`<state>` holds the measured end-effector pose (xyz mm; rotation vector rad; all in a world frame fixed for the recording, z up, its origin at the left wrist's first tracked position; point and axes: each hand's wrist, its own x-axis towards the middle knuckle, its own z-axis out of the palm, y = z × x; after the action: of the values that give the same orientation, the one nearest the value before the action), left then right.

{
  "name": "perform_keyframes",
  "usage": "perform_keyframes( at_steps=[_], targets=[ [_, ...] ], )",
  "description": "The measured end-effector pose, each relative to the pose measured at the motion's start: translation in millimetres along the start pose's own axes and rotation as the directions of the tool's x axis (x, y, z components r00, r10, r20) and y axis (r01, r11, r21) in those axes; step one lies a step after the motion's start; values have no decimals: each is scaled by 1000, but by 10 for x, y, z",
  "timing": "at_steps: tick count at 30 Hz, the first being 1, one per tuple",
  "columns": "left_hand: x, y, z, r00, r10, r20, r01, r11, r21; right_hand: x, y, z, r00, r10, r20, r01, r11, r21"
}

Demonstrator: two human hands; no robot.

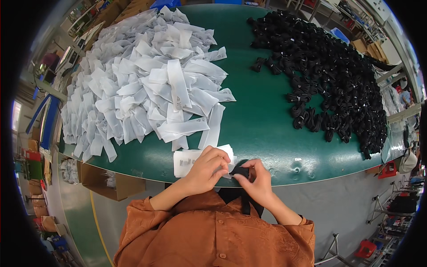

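At the table's near edge my right hand [258, 180] is closed round a small black bundle [241, 171], which looks like a coiled cable. My left hand [207, 171] pinches a thin whitish sleeve [230, 167] at the bundle's left end. Whether the bundle's end is inside the sleeve or only against it, I cannot tell. Under and beside my left fingers lies a stack of flat white printed sleeves [181, 163]. A large heap of filled white sleeves [129, 84] covers the left of the table. Many tied black cable bundles [329, 75] spread over the right.
The green table [253, 129] shows bare between the two heaps. A small white label [297, 159] lies near its front edge, right of my hand. Below the left edge stands an open cardboard box [111, 184]. A red stool [365, 249] is on the floor at lower right.
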<state>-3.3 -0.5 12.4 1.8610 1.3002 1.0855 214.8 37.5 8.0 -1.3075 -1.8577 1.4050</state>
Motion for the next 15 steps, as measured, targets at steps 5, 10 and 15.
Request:
perform_keyframes(
  at_steps=[5,10,15],
  targets=[
    [86,38,-32,998,58,-13,-57,998,26,100,-31,-26,901,-434,-23,434,901,-2],
    [300,111,-163,990,-135,-32,116,932,-342,219,-118,-79,834,-539,-118,552,816,174],
    [418,118,-186,989,-143,22,136,866,-480,351,-251,-139,732,-674,-96,681,723,114]
  ],
)
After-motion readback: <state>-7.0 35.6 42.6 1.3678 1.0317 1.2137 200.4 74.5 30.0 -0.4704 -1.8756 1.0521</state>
